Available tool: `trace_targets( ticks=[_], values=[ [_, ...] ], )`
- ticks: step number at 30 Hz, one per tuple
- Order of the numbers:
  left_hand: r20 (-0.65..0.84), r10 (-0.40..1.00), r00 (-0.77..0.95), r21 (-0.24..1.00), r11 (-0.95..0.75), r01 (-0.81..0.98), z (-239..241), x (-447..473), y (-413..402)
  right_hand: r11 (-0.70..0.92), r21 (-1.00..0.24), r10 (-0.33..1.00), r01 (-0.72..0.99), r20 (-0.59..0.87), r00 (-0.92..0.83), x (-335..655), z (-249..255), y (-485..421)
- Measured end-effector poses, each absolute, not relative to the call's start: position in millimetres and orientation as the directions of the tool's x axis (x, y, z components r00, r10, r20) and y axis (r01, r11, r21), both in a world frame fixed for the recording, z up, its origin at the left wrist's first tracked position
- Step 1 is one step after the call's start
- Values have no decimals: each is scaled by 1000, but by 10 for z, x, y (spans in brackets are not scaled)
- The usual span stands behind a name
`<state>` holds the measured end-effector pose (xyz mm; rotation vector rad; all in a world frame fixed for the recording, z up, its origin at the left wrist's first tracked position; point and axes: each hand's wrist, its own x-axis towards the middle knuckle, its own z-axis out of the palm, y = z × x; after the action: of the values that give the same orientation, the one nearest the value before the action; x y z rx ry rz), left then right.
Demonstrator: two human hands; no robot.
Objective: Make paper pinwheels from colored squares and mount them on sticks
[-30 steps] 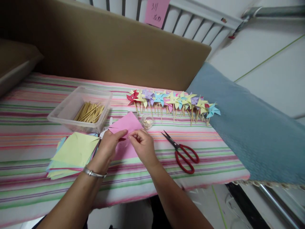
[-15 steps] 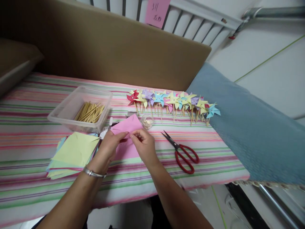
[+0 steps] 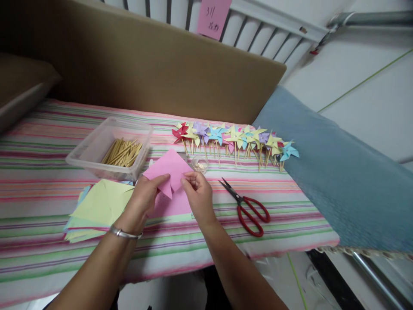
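Note:
Between my two hands is a square of pink paper [image 3: 171, 165] with a slit cut in from its near corner. My left hand [image 3: 146, 189] pinches its left side, thumb on top. The fingertips of my right hand [image 3: 197, 191] pinch its right corner. Beneath it, another sheet of pink paper [image 3: 172, 204] lies on the striped cloth. A small clear cup [image 3: 200, 164] with tiny pale bits stands just beyond my right hand. Scissors with red handles [image 3: 247, 206] lie to the right, blades apart. On the left is a stack of coloured paper squares [image 3: 98, 204], yellow on top.
A clear plastic box [image 3: 85, 150] of wooden sticks [image 3: 121, 153] stands behind the stack. Several finished paper pinwheels [image 3: 235, 137] lie in a row at the back right. A brown board [image 3: 161, 64] rises behind the table, and blue fabric [image 3: 342, 168] borders its right side.
The pink square has been turned, so a corner with a slit now points toward me. My right hand's pinch has shifted slightly right, to the paper's right corner.

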<state>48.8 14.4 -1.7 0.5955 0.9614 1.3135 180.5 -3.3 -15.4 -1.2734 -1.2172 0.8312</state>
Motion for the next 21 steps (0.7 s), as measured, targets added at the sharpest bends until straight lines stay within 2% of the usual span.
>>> trace_targets(
  ticks=[3, 6, 8, 10, 12, 15, 18, 21],
  values=[
    [-258, 964, -56, 739, 160, -654, 12, 448, 164, 72, -997, 968, -6, 68, 243, 1779, -149, -27],
    [-260, 965, 8, 687, 191, -702, 20, 457, 158, -24, -981, 996, -190, -41, 84, 1716, -167, -42],
    [-244, 968, 58, 682, 214, -699, 20, 482, 140, -20, -969, 999, -247, -27, 23, 1683, -183, -52],
    [-230, 968, 99, 696, 234, -679, 14, 503, 119, 37, -970, 997, -238, 19, 77, 1691, -189, -46],
    [-260, 957, 131, 722, 283, -631, -2, 510, 105, 95, -985, 983, -142, 70, 172, 1757, -176, -19],
    [-368, 924, 105, 751, 362, -552, -36, 506, 101, 174, -965, 927, 197, 228, 299, 1930, -120, 37],
    [-425, 905, -5, 761, 355, -542, -35, 523, 93, 289, -764, 814, 576, 513, 271, 2071, -68, 63],
    [-408, 911, 56, 707, 354, -613, 35, 566, 57, 372, -549, 760, 749, 643, 94, 2071, -74, 35]
  ],
)
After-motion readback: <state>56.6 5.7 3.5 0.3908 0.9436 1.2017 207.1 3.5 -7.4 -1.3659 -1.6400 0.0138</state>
